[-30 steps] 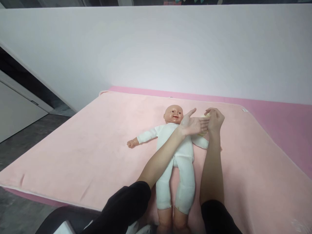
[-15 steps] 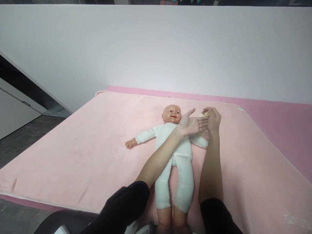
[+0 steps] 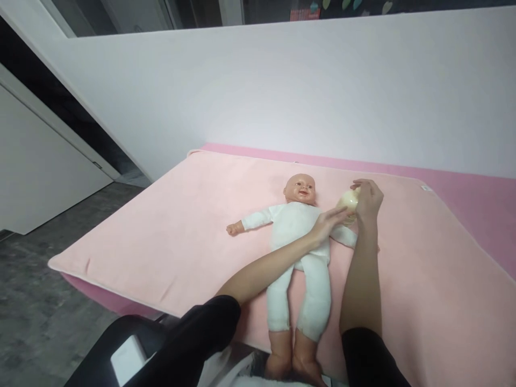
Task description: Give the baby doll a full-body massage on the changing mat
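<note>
A baby doll (image 3: 300,226) in a white suit lies face up, its head toward the wall and one arm stretched out to each side. Beside its head, above the arm at the right, is a pale yellow rounded object (image 3: 349,200). My right hand (image 3: 368,199) is closed around the right side of this object, fingers curled over its top. My left hand (image 3: 328,223) reaches across the doll's chest, fingers stretched out, their tips touching the object's lower left side.
A pink blanket (image 3: 181,215) covers the padded surface under the doll. Behind it rises a white wall (image 3: 282,86). At the lower left, a white object (image 3: 128,359) lies on something black near the front edge. Grey floor (image 3: 28,290) shows at the left.
The view has shifted left. My left hand has turned from palm up to palm down and moved lower, against the yellow object, which now shows more. My right hand stays around it.
</note>
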